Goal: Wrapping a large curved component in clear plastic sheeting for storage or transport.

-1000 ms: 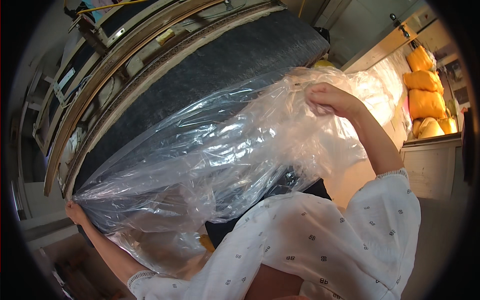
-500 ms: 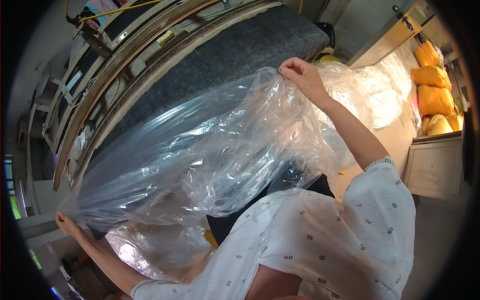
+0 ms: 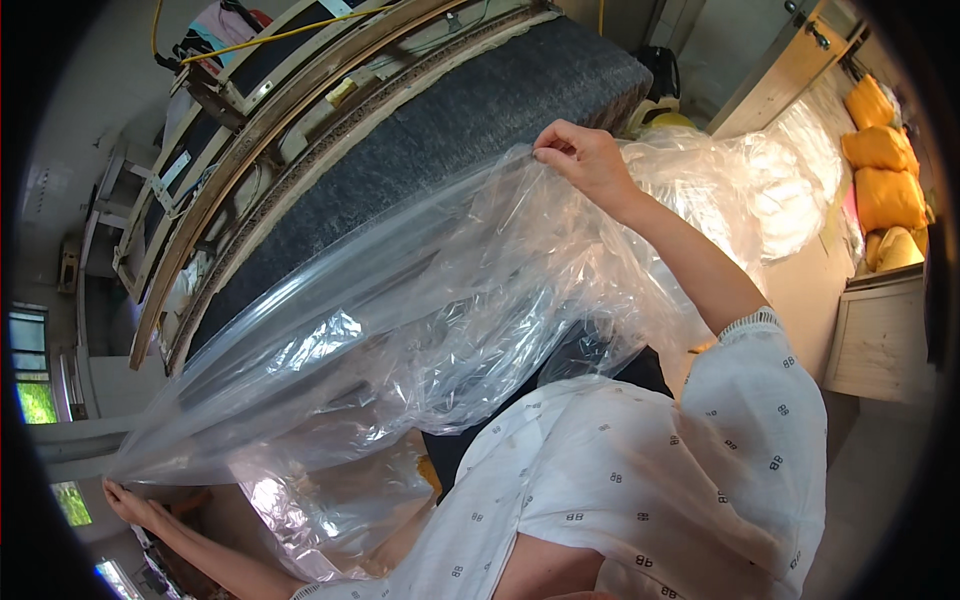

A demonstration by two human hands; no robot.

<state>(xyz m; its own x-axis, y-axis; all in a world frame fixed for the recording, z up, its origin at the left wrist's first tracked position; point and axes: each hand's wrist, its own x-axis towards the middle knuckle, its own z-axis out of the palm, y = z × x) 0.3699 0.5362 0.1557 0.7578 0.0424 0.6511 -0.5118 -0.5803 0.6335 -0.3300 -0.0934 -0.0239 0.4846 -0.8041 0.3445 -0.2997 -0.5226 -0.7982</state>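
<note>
While the clear plastic film (image 3: 400, 290) spanned the centre of the head view, the left hand (image 3: 130, 503) pinched its end at lower left and the right hand (image 3: 592, 168) pinched its edge at upper centre. Excess tension between these two small pinches could have torn the film or slipped it free; slack at centre right could have tangled, and drift toward the curved wooden rail (image 3: 152, 320) at left could have caused a snag.

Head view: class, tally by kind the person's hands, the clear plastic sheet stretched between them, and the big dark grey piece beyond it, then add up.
Hands, left hand and right hand: 2
Clear plastic sheet: 1
Dark grey piece: 1
Total: 4
</note>
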